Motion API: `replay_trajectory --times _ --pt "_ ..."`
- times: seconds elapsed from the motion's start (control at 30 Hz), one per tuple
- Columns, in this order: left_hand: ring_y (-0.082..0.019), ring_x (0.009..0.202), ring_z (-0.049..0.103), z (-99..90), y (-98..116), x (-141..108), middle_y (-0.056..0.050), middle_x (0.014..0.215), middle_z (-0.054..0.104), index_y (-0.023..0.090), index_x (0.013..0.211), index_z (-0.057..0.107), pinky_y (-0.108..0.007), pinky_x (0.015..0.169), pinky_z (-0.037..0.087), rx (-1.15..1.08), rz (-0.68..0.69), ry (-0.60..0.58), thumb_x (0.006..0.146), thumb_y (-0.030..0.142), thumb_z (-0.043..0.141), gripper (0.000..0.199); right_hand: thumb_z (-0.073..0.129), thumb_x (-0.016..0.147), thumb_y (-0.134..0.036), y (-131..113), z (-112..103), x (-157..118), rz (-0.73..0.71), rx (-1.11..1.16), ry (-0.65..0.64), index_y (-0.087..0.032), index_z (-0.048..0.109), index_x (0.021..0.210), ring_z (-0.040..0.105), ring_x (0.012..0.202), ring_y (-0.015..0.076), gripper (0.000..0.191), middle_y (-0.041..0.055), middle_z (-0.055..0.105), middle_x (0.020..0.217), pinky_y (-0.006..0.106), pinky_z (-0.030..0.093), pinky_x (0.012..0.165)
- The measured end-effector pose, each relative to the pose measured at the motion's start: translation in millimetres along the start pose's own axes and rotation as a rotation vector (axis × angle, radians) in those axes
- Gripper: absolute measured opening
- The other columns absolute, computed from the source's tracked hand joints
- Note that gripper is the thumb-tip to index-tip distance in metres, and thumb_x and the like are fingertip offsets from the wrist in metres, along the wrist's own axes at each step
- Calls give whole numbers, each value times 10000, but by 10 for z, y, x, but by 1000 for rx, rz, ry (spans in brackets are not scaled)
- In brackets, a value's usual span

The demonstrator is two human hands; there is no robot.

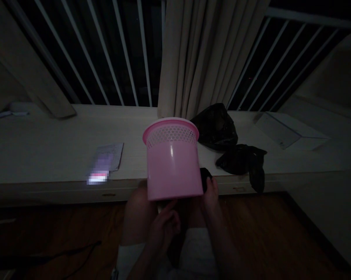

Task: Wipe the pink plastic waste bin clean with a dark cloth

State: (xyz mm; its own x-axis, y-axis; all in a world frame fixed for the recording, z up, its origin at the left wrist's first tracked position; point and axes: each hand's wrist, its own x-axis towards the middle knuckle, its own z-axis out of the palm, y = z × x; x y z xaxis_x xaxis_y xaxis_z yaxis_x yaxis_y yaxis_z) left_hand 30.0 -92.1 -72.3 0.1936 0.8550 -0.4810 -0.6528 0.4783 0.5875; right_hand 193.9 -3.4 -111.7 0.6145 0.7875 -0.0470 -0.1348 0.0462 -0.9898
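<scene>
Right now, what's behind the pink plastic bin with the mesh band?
Beyond the bin, a beige curtain and crumpled black plastic bag partly show; the part of the pale ledge the bin covers can't be seen.

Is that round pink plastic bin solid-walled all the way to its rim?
No, the pink plastic bin has a band of see-through mesh just beside its flared rim.

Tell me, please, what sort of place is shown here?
Probably a dim room in a home, beside a window. Long beige curtains hang before white window bars, a broad pale ledge runs below them, and the floor looks wooden.
</scene>
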Motion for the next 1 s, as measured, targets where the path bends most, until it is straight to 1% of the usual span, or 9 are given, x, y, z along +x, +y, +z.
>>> replay_trajectory --times 0.07,0.17,0.27,0.37,0.5,0.6,0.73,0.87,1.0 --pt "-98 508 473 3 75 8 45 604 552 114 1126 607 -242 496 348 -108 -48 -24 578 349 813 631 549 774 -564 -13 -6 -13 24 -42 46 -160 622 1187 562 1144 260 582 106 658 1203 374 428 942" --pt "-110 517 486 -41 172 0 36 600 546 110 1119 626 -256 513 353 -184 -144 -39 641 293 762 530 554 759 -571 -50 -7 -26 49 -86 84 -154 638 1151 566 1138 278 579 122 661 1197 377 418 942" --pt "-113 524 493 -64 210 -10 29 610 545 95 1130 621 -262 530 359 -241 -208 -39 678 267 716 493 543 755 -574 -86 -3 -41 47 -112 82 -164 648 1127 586 1094 272 563 112 683 1148 364 427 911" --pt "-123 523 498 -40 213 -12 17 628 557 100 1144 610 -271 540 362 -235 -280 -43 723 284 674 464 526 762 -576 -111 -2 -53 42 -126 64 -161 648 1120 601 1050 267 561 109 691 1118 360 435 876" --pt "-113 508 469 12 229 -9 24 601 528 106 1122 606 -256 525 331 -240 -261 17 734 249 635 414 525 757 -578 -115 -4 -50 30 -123 47 -150 649 1090 604 1025 265 557 119 691 1100 365 438 870" --pt "-101 497 444 31 221 -15 41 579 501 112 1156 586 -248 523 313 -244 -252 30 711 249 666 473 526 755 -577 -101 -5 -40 22 -110 46 -155 655 1072 600 1044 263 544 116 695 1092 365 434 886" --pt "-90 478 425 4 111 1 68 575 499 149 1206 540 -243 504 286 -204 -192 -2 606 308 777 664 539 743 -572 -91 -8 -36 25 -87 61 -162 665 1043 613 1032 261 523 105 708 1057 359 445 883" --pt "-82 509 450 -39 -18 45 77 597 535 175 1269 456 -224 513 314 -99 -138 35 535 345 847 849 560 753 -563 -83 -26 -33 24 -66 63 -173 677 1026 631 1003 257 491 91 716 1037 351 465 861" --pt "-96 510 453 -4 -54 60 75 587 553 185 1291 375 -218 480 317 37 -69 48 521 426 834 929 576 768 -563 -37 -55 -23 15 -44 80 -178 679 1035 632 1010 258 480 89 713 1049 348 479 829"
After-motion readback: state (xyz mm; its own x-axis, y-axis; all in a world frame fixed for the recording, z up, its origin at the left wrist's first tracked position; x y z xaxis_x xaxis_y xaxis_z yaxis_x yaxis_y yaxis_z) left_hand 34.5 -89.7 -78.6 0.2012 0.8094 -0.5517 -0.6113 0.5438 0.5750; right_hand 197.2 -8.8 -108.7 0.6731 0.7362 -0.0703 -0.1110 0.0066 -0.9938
